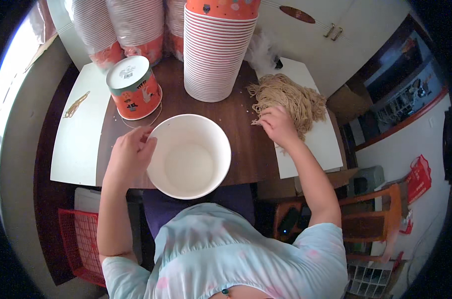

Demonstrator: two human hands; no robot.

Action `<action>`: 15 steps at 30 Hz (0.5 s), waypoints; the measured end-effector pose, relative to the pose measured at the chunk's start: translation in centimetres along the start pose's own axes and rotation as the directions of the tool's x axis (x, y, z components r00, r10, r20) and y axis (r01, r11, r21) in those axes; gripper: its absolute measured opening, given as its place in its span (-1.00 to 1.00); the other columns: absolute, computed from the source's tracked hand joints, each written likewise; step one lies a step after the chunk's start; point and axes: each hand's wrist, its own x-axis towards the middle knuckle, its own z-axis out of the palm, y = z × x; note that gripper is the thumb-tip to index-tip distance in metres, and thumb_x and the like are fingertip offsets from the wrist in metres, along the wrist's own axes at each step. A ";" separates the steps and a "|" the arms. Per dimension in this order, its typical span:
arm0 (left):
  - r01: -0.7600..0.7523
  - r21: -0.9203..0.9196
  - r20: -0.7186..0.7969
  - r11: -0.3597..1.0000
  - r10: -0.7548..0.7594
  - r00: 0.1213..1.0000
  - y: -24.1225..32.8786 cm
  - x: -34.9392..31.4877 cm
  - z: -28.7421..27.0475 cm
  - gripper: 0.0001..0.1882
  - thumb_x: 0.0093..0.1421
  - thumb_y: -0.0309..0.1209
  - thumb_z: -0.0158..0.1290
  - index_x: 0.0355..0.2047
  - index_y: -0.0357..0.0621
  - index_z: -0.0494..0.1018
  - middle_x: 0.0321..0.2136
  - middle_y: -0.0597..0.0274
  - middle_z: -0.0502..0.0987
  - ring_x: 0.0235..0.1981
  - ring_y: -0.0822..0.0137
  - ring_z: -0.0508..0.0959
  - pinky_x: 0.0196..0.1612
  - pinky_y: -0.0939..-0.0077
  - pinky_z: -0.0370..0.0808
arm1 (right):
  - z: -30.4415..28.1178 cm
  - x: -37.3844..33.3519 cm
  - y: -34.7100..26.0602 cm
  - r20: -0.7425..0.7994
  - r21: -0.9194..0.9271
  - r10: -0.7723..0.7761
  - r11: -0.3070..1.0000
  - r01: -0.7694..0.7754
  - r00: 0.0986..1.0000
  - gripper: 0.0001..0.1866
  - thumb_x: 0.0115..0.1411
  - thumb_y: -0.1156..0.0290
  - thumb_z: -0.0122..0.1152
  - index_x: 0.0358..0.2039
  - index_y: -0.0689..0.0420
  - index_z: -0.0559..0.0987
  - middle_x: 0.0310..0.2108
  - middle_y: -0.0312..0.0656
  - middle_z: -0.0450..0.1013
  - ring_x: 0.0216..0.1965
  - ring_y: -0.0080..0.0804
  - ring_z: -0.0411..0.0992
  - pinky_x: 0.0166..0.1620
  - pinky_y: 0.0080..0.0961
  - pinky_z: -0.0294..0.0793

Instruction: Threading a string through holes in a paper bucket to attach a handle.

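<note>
A white-lined paper bucket (188, 167) stands mouth up at the table's front edge, its inside bare. My left hand (127, 155) is at its left rim, fingers bent and thumb close to them, closed on the edge. To the right lies a loose heap of tan cords (290, 97). My right hand (278, 124) rests against the heap's near left side, thumb and fingers pinching strands of cord there. An orange printed paper bucket (136, 94) sits upside down at the left, with a thin cord loop lying around its base.
A tall stack of nested paper buckets (216, 55) rises at the back middle. Plastic-wrapped bucket stacks (136, 25) stand at the back left. A few tan loops (76, 104) lie on the left white board. A red crate (81, 244) and a wooden chair (370, 219) flank me.
</note>
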 end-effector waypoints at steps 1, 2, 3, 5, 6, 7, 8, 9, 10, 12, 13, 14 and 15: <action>0.002 0.000 -0.001 1.000 -0.002 1.000 0.3 -0.2 -0.2 -0.77 0.10 -0.39 0.04 -0.30 -0.32 0.49 -0.47 -0.08 0.53 -0.54 0.04 0.52 -0.35 0.27 0.47 | -0.7 0.3 -0.3 -0.078 0.160 0.106 0.983 -0.092 0.991 -0.91 0.05 0.44 0.21 -0.46 0.17 0.61 -0.30 -0.18 0.49 -0.17 -0.20 0.40 -0.02 -0.31 0.37; -0.012 0.045 -0.058 0.999 0.014 0.998 0.9 -0.4 -0.6 -0.75 0.11 -0.38 0.08 -0.25 -0.28 0.50 -0.40 -0.02 0.54 -0.53 0.12 0.53 -0.35 0.33 0.48 | -1.2 0.5 -0.6 -0.078 0.158 0.108 0.983 -0.094 0.991 -0.91 0.05 0.44 0.21 -0.46 0.17 0.61 -0.30 -0.18 0.49 -0.17 -0.20 0.40 -0.02 -0.31 0.37; -0.022 0.092 -0.115 0.996 0.033 0.993 1.4 -0.4 -0.8 -0.73 0.11 -0.37 0.12 -0.20 -0.25 0.52 -0.33 0.03 0.56 -0.52 0.20 0.53 -0.35 0.39 0.49 | -1.7 0.9 -0.9 -0.077 0.236 0.128 0.966 -0.107 0.989 -0.91 0.07 0.44 0.22 -0.44 0.18 0.61 -0.30 -0.16 0.51 -0.20 -0.20 0.43 -0.07 -0.33 0.41; -0.157 0.102 -0.170 0.982 0.173 0.970 1.8 -0.2 -0.7 -0.75 0.11 -0.43 0.13 -0.19 -0.25 0.52 -0.33 0.10 0.53 -0.51 0.32 0.47 -0.40 0.48 0.46 | -2.6 1.6 -1.5 -0.076 0.311 0.149 0.943 -0.118 0.986 -0.90 0.08 0.44 0.23 -0.42 0.19 0.61 -0.30 -0.14 0.53 -0.24 -0.21 0.46 -0.12 -0.35 0.44; -0.286 0.121 -0.225 0.951 0.307 0.925 2.0 -0.2 -0.6 -0.76 0.11 -0.49 0.13 -0.18 -0.24 0.52 -0.34 0.17 0.51 -0.51 0.45 0.41 -0.45 0.58 0.43 | -3.0 2.3 -1.6 -0.056 0.404 0.226 0.896 -0.185 0.973 -0.89 0.10 0.43 0.23 -0.41 0.21 0.61 -0.31 -0.13 0.53 -0.26 -0.25 0.48 -0.16 -0.40 0.45; -0.289 0.120 -0.226 0.950 0.309 0.924 2.5 -0.2 -0.6 -0.76 0.11 -0.49 0.13 -0.18 -0.24 0.52 -0.34 0.17 0.51 -0.51 0.45 0.41 -0.45 0.58 0.43 | -3.4 3.0 -1.6 -0.029 0.491 0.298 0.835 -0.246 0.954 -0.88 0.12 0.43 0.22 -0.40 0.22 0.60 -0.31 -0.12 0.54 -0.28 -0.29 0.49 -0.19 -0.44 0.46; -0.311 0.095 -0.228 0.946 0.325 0.918 3.0 -0.1 -0.7 -0.75 0.10 -0.51 0.13 -0.18 -0.26 0.51 -0.34 0.19 0.51 -0.48 0.46 0.41 -0.44 0.60 0.42 | -3.9 3.6 -1.2 -0.056 0.518 0.311 0.821 -0.239 0.949 -0.88 0.16 0.47 0.22 -0.36 0.27 0.59 -0.32 -0.24 0.53 -0.30 -0.54 0.45 -0.24 -0.62 0.42; -0.334 0.071 -0.232 0.940 0.341 0.911 3.4 0.0 -0.8 -0.75 0.09 -0.52 0.14 -0.18 -0.27 0.51 -0.34 0.21 0.51 -0.46 0.46 0.42 -0.44 0.62 0.42 | -4.7 4.5 -0.8 -0.044 0.568 0.370 0.773 -0.281 0.928 -0.88 0.17 0.46 0.21 -0.36 0.26 0.59 -0.34 -0.27 0.53 -0.32 -0.57 0.44 -0.23 -0.63 0.42; -0.338 0.072 -0.235 0.938 0.345 0.908 3.5 0.2 -0.9 -0.75 0.09 -0.52 0.14 -0.18 -0.27 0.51 -0.34 0.21 0.51 -0.46 0.46 0.42 -0.44 0.62 0.42 | -5.7 5.5 -0.6 -0.031 0.616 0.426 0.720 -0.318 0.904 -0.87 0.19 0.45 0.20 -0.36 0.25 0.60 -0.36 -0.30 0.53 -0.33 -0.60 0.44 -0.23 -0.65 0.42; -0.389 -0.026 -0.213 0.921 0.375 0.902 3.8 0.4 -1.3 -0.74 0.07 -0.50 0.16 -0.20 -0.30 0.51 -0.31 0.11 0.54 -0.44 0.31 0.52 -0.33 0.50 0.47 | -8.9 8.0 -2.0 -0.021 0.780 0.441 0.569 -0.261 0.897 -0.86 0.23 0.44 0.15 -0.33 0.24 0.59 -0.41 -0.33 0.50 -0.39 -0.68 0.38 -0.27 -0.69 0.39; -0.391 -0.021 -0.221 0.920 0.378 0.899 4.2 0.3 -1.5 -0.74 0.07 -0.50 0.16 -0.20 -0.30 0.51 -0.31 0.11 0.54 -0.44 0.31 0.52 -0.33 0.50 0.47 | -10.1 9.3 -2.8 -0.066 0.838 0.391 0.521 -0.162 0.918 -0.86 0.24 0.44 0.13 -0.33 0.25 0.58 -0.43 -0.34 0.48 -0.42 -0.69 0.36 -0.30 -0.71 0.37; -0.373 -0.111 -0.179 0.921 0.351 0.919 4.7 0.1 -1.7 -0.75 0.07 -0.52 0.15 -0.20 -0.30 0.51 -0.32 0.13 0.54 -0.42 0.36 0.51 -0.31 0.53 0.46 | -11.1 10.4 -4.4 0.015 0.886 0.330 0.434 -0.166 0.944 -0.88 0.23 0.47 0.12 -0.33 0.24 0.57 -0.45 -0.36 0.45 -0.42 -0.70 0.33 -0.33 -0.71 0.34; -0.355 -0.201 -0.132 0.913 0.334 0.933 5.2 0.0 -1.8 -0.75 0.08 -0.53 0.15 -0.20 -0.30 0.51 -0.33 0.14 0.54 -0.41 0.41 0.51 -0.30 0.56 0.46 | -12.3 11.0 -6.6 0.030 0.835 0.252 0.525 -0.163 0.967 -0.90 0.22 0.48 0.13 -0.34 0.24 0.56 -0.46 -0.37 0.45 -0.42 -0.68 0.34 -0.33 -0.70 0.33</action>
